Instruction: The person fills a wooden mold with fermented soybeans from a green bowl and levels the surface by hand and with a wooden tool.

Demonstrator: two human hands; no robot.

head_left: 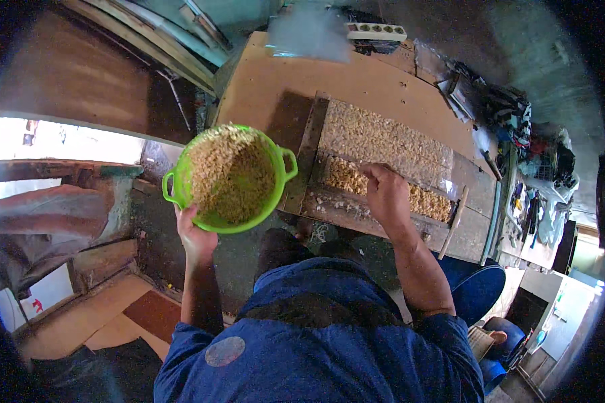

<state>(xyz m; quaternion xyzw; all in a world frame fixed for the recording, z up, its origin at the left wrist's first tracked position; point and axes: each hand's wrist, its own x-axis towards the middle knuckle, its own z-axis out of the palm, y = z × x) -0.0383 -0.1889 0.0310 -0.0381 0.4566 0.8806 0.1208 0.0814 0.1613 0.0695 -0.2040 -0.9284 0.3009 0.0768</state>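
My left hand (197,230) holds a lime-green plastic basin (290,165) with two loop handles, gripping it near its left handle. A heap of pale, bean-like pieces (212,164) fills much of the basin, and it is tilted. Over a narrow wooden trough my right hand (388,195) is closed, fingers curled and pointing down; whatever is in them is hidden. Loose golden bean-like pieces (346,177) lie in the trough under and beside this hand. Just beyond is a wide, flat slab of similar pieces (383,140) under clear plastic. A wooden frame board (310,138) borders both on the left.
A thin wooden stick (454,223) leans at the trough's right end. Farther back on the brown tabletop (265,80) are clear plastic sheets (309,37) and a white power strip (376,31). A blue drum (480,285) stands by my right elbow. Bags and clutter (551,161) line the far right.
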